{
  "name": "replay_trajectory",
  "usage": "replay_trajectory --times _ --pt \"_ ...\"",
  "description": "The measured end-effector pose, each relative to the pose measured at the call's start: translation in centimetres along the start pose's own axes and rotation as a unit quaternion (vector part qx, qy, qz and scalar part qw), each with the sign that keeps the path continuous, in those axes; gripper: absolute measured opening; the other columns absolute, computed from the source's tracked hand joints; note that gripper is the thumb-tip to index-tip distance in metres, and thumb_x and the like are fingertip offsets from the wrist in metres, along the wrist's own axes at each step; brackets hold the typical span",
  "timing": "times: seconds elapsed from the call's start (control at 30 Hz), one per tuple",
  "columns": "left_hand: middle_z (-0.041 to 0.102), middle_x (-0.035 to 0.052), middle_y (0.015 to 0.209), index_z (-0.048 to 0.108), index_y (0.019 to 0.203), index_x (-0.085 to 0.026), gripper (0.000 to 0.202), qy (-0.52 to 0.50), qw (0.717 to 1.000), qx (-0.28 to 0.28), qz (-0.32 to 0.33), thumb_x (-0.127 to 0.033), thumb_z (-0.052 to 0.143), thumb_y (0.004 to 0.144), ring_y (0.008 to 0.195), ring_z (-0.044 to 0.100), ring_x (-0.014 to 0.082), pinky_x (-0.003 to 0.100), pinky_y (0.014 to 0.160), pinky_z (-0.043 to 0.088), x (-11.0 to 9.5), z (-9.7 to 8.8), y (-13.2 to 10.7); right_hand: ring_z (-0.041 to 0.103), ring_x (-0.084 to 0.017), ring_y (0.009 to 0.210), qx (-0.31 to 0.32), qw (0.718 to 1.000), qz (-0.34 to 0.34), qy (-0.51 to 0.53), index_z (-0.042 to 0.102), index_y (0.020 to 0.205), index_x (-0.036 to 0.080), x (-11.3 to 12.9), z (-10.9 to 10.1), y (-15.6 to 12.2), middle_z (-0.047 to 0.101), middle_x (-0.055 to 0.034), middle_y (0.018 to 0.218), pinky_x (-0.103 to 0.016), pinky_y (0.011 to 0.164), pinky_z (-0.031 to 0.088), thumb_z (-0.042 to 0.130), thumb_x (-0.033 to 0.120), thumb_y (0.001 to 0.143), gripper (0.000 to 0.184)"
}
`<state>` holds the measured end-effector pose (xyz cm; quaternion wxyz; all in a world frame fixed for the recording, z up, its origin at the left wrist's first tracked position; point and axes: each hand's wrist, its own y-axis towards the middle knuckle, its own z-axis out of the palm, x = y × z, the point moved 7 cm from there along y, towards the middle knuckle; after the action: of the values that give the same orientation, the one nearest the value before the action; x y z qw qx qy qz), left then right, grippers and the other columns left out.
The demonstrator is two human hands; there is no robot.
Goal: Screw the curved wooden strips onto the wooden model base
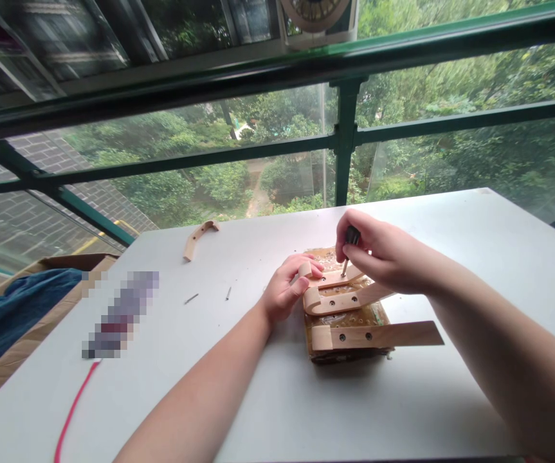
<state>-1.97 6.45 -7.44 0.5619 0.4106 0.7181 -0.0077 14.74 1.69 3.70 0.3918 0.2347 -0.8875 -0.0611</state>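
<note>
A brown perforated board (371,315) lies on the white table (474,238) with several curved and straight wooden strips (383,335) fixed across it. My left hand (287,286) is closed on the rounded end of the uppermost wooden strip (332,279), holding it against the board. My right hand (378,254) grips a small dark-handled screwdriver (349,243) upright, its tip set down on that same strip.
A loose curved wooden piece (199,237) lies at the table's far left. Two small screws (191,298) (228,293) lie left of my hands. A pink cord (72,411) and a cardboard box with blue cloth (11,308) are at the left. Window glass stands right behind the table.
</note>
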Motion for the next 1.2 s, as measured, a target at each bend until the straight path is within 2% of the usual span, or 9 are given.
replay_trajectory --times 0.17,0.47,0.63,0.83,1.03,1.2 --pt "0.070 0.0116 0.116 0.071 0.099 -0.019 0.038 0.000 1.000 0.001 0.004 -0.050 0.050 0.095 0.127 0.053 0.0308 0.052 0.119 0.033 -0.07 -0.02 0.04 0.058 -0.016 0.077 0.014 1.000 0.000 0.018 0.048 0.097 0.023 -0.15 0.13 -0.10 0.066 0.0002 0.087 -0.030 0.072 0.044 0.043 0.003 0.082 0.026" --pt "0.070 0.0115 0.115 0.071 0.098 -0.019 0.039 -0.003 1.000 -0.003 -0.002 -0.052 0.050 0.095 0.127 0.053 0.0310 0.052 0.119 0.033 -0.10 0.04 0.05 0.057 -0.012 0.067 0.028 0.999 0.019 0.014 0.045 0.110 0.025 -0.64 0.33 -0.19 0.070 -0.0003 0.097 -0.027 0.066 0.043 0.042 0.008 0.090 0.026" --pt "0.070 0.0116 0.116 0.072 0.098 -0.019 0.038 -0.006 1.000 -0.001 -0.003 -0.050 0.050 0.095 0.128 0.052 0.0311 0.052 0.118 0.035 -0.07 -0.02 0.02 0.061 -0.015 0.076 0.027 1.000 0.011 -0.008 0.046 0.112 0.025 -0.42 0.15 -0.11 0.072 -0.0009 0.099 -0.028 0.069 0.045 0.044 0.011 0.091 0.026" --pt "0.070 0.0119 0.116 0.072 0.098 -0.020 0.038 -0.003 1.000 -0.005 -0.005 -0.052 0.051 0.094 0.129 0.052 0.0319 0.052 0.116 0.037 0.00 -0.05 0.02 0.065 -0.018 0.083 0.010 1.000 0.009 -0.013 0.052 0.102 0.024 -0.47 -0.18 -0.05 0.073 -0.0023 0.092 -0.029 0.073 0.046 0.053 0.018 0.091 0.012" --pt "0.070 0.0111 0.113 0.072 0.098 -0.019 0.036 -0.011 1.000 -0.007 0.008 -0.048 0.050 0.095 0.124 0.055 0.0297 0.051 0.118 0.034 -0.18 0.01 0.08 0.057 -0.015 0.070 -0.009 0.999 0.005 -0.047 0.055 0.097 0.024 -0.37 -0.28 0.18 0.067 0.0008 0.082 -0.027 0.064 0.040 0.058 0.024 0.090 0.007" --pt "0.070 0.0118 0.115 0.071 0.097 -0.019 0.037 -0.009 1.000 -0.008 -0.002 -0.050 0.051 0.095 0.127 0.053 0.0311 0.052 0.116 0.036 0.01 -0.03 0.04 0.049 -0.012 0.061 -0.021 0.998 0.004 -0.051 0.054 0.093 0.025 -0.57 -0.36 0.19 0.058 0.0051 0.070 -0.025 0.060 0.038 0.061 0.024 0.088 0.008"
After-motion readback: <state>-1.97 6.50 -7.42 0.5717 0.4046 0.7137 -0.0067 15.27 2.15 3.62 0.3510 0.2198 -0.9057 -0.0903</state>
